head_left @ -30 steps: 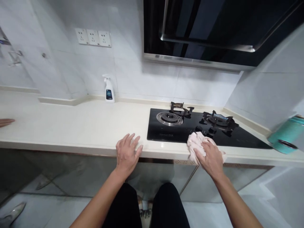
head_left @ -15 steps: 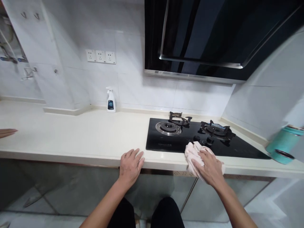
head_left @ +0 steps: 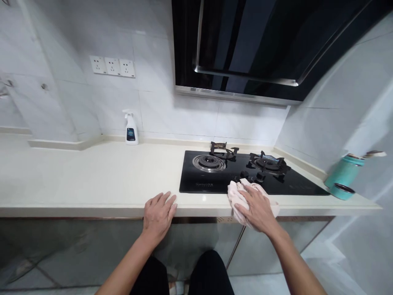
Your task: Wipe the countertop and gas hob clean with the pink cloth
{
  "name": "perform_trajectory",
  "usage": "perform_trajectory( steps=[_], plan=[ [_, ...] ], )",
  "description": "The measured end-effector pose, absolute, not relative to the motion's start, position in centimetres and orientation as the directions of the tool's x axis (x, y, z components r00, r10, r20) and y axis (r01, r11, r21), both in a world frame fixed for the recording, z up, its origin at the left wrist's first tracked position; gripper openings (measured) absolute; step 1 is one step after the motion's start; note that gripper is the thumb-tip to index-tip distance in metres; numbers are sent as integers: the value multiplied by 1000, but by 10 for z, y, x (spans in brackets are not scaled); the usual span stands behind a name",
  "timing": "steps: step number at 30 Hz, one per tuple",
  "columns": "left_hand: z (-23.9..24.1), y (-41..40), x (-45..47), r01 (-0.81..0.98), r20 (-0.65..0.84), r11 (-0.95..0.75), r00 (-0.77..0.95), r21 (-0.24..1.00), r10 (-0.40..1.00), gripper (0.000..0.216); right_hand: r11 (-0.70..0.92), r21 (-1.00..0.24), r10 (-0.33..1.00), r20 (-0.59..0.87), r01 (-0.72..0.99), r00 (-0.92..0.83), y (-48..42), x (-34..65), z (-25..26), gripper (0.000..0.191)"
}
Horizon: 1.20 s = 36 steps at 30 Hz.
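Note:
My left hand (head_left: 159,213) rests on the front edge of the cream countertop (head_left: 147,172), fingers stretched out and nothing in it. My right hand (head_left: 256,207) presses a crumpled pale pink cloth (head_left: 238,198) against the front edge of the black gas cooktop (head_left: 202,176), by its control knobs (head_left: 260,176). Part of the cloth hangs over the counter's edge, and my palm hides some of it. On the left burner (head_left: 209,162) there is no pan support; a loose pan support (head_left: 224,151) stands behind it. The right burner (head_left: 270,164) has its support in place.
A white spray bottle (head_left: 131,129) stands against the tiled wall, below the sockets (head_left: 112,66). A black range hood (head_left: 245,49) overhangs the cooktop. Turquoise containers (head_left: 344,174) stand at the counter's right end. Cabinet doors (head_left: 107,250) lie below the counter.
The view has turned to the right, and another person's fingers at the left edge have left it. My right hand and the cloth stay at about the same place on the cooktop's front edge.

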<state>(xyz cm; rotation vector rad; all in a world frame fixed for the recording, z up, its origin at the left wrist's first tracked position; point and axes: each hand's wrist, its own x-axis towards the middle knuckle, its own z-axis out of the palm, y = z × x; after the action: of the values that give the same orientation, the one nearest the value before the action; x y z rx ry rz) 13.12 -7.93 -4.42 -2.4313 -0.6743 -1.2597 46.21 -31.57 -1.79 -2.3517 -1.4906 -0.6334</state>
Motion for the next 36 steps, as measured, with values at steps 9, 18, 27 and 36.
perform_trajectory(
  steps=[9,18,27,36],
  plan=[
    [-44,-83,132,558,840,-827,480,-69,253,29,-464,1,686,633,886,359,-310,445,-38,50],
    [-47,-80,133,555,857,-828,462,-78,229,28,-175,-340,623,688,924,371,-273,414,-31,37],
    [-47,-87,133,556,835,-830,478,-46,274,28,-490,-372,666,423,788,614,-186,458,43,64],
    [-53,-87,135,551,845,-834,448,-4,292,28,-507,-271,796,219,819,565,-141,429,31,75]
  ],
)
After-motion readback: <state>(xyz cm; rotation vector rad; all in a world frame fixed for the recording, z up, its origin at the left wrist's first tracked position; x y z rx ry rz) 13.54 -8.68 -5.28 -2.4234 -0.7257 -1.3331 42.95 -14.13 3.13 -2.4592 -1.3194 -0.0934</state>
